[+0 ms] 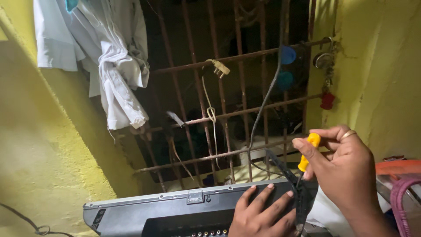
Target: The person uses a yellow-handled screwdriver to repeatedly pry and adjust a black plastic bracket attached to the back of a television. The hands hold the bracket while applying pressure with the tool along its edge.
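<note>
Both my wrists are bare of any sleeve, and my right hand (pixel 346 171) wears one plain metal ring (pixel 348 134) on a finger.

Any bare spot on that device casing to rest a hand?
Free: the grey casing left of the left hand. Crowded: its right end, where the right hand holds a yellow-handled screwdriver by the black strap.

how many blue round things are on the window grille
2: the upper blue round thing sits on the top crossbar at right, the lower blue round thing directly beneath it. The white cloth may hide others.
</note>
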